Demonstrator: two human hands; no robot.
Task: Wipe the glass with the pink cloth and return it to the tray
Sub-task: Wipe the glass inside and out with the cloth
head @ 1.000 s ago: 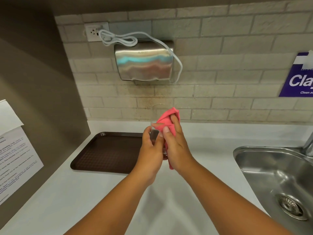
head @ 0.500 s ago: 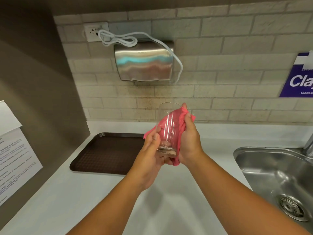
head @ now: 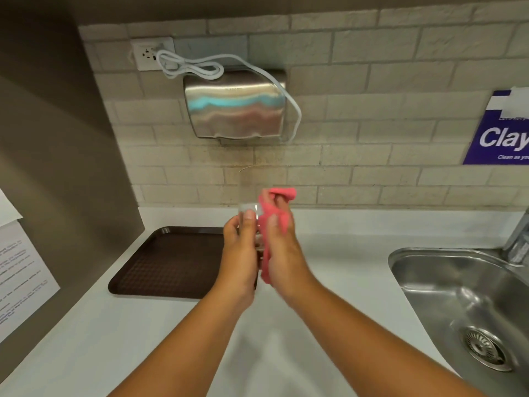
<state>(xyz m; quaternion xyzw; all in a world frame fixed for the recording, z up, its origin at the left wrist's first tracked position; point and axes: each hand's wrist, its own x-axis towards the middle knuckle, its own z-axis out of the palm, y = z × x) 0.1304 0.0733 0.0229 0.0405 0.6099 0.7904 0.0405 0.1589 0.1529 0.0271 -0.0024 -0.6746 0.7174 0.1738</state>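
I hold a clear drinking glass (head: 248,193) upright above the white counter, its rim faint against the tiles. My left hand (head: 239,253) grips its lower part from the left. My right hand (head: 282,250) presses the pink cloth (head: 274,209) against the glass's right side. Part of the cloth hangs down between my palms. The dark brown tray (head: 160,265) lies on the counter to the left, just behind my left hand, with nothing on it.
A steel sink (head: 458,299) with a drain and a tap sits at the right. A steel wall unit (head: 234,107) with a white cable hangs on the tiled wall. Printed paper (head: 20,267) is stuck on the left wall, a purple sign (head: 501,133) on the right.
The cloth has moved from wrapping behind the glass to its right side. My hands shifted slightly lower and closer together, still on the glass.
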